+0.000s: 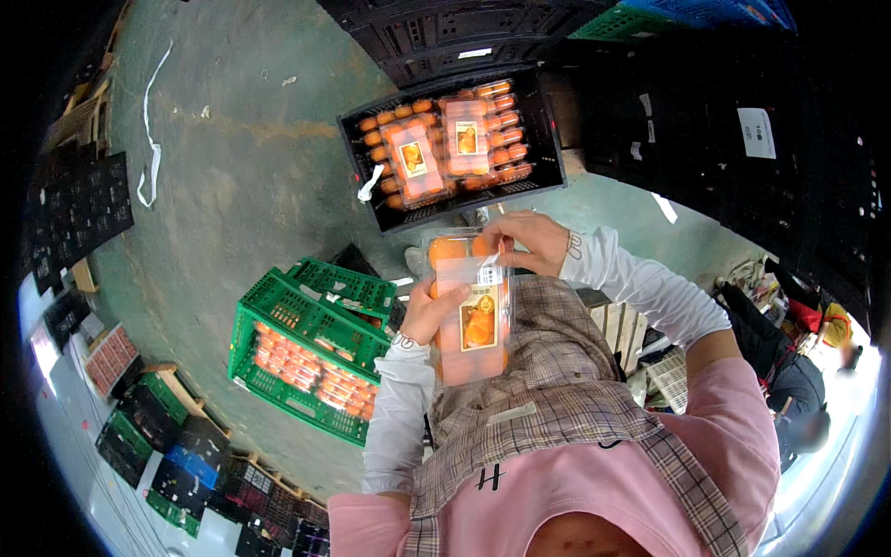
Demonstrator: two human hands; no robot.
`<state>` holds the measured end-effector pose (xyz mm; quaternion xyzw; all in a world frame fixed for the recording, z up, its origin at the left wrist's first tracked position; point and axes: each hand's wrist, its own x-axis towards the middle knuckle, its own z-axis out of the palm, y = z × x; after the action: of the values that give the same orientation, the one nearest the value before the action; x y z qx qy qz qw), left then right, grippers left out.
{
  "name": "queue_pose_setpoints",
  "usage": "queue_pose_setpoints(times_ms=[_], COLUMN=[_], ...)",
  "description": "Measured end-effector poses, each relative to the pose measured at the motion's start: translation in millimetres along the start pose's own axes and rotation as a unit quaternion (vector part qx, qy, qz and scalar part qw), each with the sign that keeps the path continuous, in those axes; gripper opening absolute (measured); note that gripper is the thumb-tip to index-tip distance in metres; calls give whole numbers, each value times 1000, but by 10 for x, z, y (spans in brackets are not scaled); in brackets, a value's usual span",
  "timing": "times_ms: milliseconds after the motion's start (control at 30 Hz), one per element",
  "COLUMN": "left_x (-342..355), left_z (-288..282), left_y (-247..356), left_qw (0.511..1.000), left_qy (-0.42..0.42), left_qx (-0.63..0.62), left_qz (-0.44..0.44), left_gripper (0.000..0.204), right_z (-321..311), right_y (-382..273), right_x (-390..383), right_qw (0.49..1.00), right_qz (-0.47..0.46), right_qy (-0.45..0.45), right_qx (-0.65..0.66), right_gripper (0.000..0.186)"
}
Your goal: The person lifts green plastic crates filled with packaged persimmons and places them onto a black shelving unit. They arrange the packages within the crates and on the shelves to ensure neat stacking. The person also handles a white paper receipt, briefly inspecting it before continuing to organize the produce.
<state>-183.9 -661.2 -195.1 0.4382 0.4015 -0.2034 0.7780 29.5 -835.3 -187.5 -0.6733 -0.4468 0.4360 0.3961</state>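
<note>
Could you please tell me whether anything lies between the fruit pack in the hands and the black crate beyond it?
Nothing visible does. The fruit pack, held by the left hand and right hand, sits just short of the black crate.

I count two hands: my left hand [429, 314] and my right hand [529, 241], both gripping one clear pack of orange fruit [469, 306]. Just beyond my right hand stands one black crate [548, 139] holding two more labelled packs [413, 158] on a layer of loose-looking fruit. Beside my left hand are two green crates: one [306, 357] with packs inside, too blurred to count, and one [345, 283] behind it.
</note>
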Motion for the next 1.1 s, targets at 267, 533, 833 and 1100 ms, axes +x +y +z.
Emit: queue_pose_setpoints(times_ms=[267,533,833,1100], left_x=[82,44,-31,853], left_z=[-7,-584,-510,526], left_y=[-204,-1315,-2017,-2025], left_qw=[999,967,925,880], left_qy=[-16,146,289,266], left_qx=[-32,-210,-242,-384], left_qz=[2,-10,-39,-80], left_gripper=[41,34,42,38], right_z=[11,-470,-1005,-770], right_y=[153,-75,3076,4129], right_x=[172,110,1739,2686], right_qw=[990,996,963,920], right_qz=[-108,9,105,112], right_qy=[-56,35,-36,-148], right_qx=[-78,86,-244,-346], right_gripper=[21,17,28,29])
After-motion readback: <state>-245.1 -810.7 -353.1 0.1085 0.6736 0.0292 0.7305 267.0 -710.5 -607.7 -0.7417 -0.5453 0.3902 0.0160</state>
